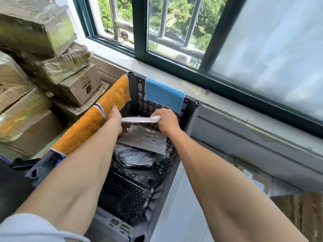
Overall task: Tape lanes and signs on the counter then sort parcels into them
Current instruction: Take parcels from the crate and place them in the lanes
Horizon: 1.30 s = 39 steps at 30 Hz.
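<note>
Parcel [138,120], white and flat, hangs level at frame centre just above the other parcels [139,154] in the crate [190,116], seemingly being lifted out for sorting, the right hand [167,122] curled round one end, the left hand [114,117] gripping the other.

Crate [189,116] open from above only: dark parcels [136,158] fill its middle, a white parcel [139,119] spans the far end. Cardboard boxes [35,75] block frame left; window sill [157,70] closes the far side. Bare floor [183,206], lower right — clear.
</note>
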{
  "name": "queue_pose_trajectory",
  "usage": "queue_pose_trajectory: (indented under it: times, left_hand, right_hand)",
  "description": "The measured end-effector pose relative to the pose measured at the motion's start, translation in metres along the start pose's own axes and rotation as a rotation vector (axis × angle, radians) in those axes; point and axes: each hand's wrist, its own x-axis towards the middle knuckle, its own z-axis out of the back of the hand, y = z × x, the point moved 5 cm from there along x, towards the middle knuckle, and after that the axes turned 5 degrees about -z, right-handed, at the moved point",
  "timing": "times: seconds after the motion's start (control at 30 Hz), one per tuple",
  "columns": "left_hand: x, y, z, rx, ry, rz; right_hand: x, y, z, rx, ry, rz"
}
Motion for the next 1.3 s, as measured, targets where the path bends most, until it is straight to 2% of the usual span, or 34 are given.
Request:
queue_pose_trajectory:
  times: [0.1, 0.2, 0.27, 0.37, 0.5, 0.6, 0.67, 0.8, 0.93, 1.07, 1.13, 1.3]
  left_hand:
    - [-0.008, -0.005, 0.002, -0.124, 0.292, 0.158]
    - [-0.020, -0.009, -0.002, 0.059, 0.452, 0.167]
    - [-0.027, -0.013, -0.009, 0.124, 0.519, 0.181]
    - [-0.029, -0.012, -0.017, 0.099, 0.560, 0.237]
    - [-0.029, -0.010, -0.014, 0.227, 0.554, 0.161]
    - [-0.027, -0.017, -0.017, 0.088, 0.516, 0.079]
    - [-0.027, -0.025, -0.021, -0.062, 0.493, -0.013]
    - [-0.039, -0.040, -0.028, -0.369, 0.634, -0.168]
    - [-0.049, -0.047, -0.034, -0.456, 0.675, -0.225]
    - [-0.058, -0.054, -0.043, -0.521, 0.682, -0.250]
    - [-0.065, -0.056, -0.047, -0.413, 0.745, -0.267]
    - [-0.072, -0.056, -0.056, -0.022, 0.788, -0.333]
  right_hand:
    - [0.008, -0.005, 0.035, 0.090, -0.095, 0.037]
    - [0.009, -0.009, 0.058, 0.199, -0.004, 0.044]
    - [0.003, -0.007, 0.067, 0.310, 0.070, 0.056]
    - [-0.006, -0.005, 0.076, 0.525, 0.146, 0.042]
    - [-0.003, -0.015, 0.077, 0.762, 0.038, -0.085]
    - [-0.001, -0.025, 0.067, 0.965, 0.024, -0.349]
    - [-0.004, -0.024, 0.063, 1.086, 0.070, -0.443]
    - [-0.005, -0.014, 0.060, 1.300, 0.146, -0.364]
    - [-0.005, -0.007, 0.066, 1.539, 0.197, -0.235]
    - [-0.008, -0.015, 0.070, 1.365, 0.097, -0.273]
    - [-0.007, -0.027, 0.075, 1.299, -0.024, -0.323]
    - [-0.013, -0.051, 0.090, 1.234, -0.047, -0.360]
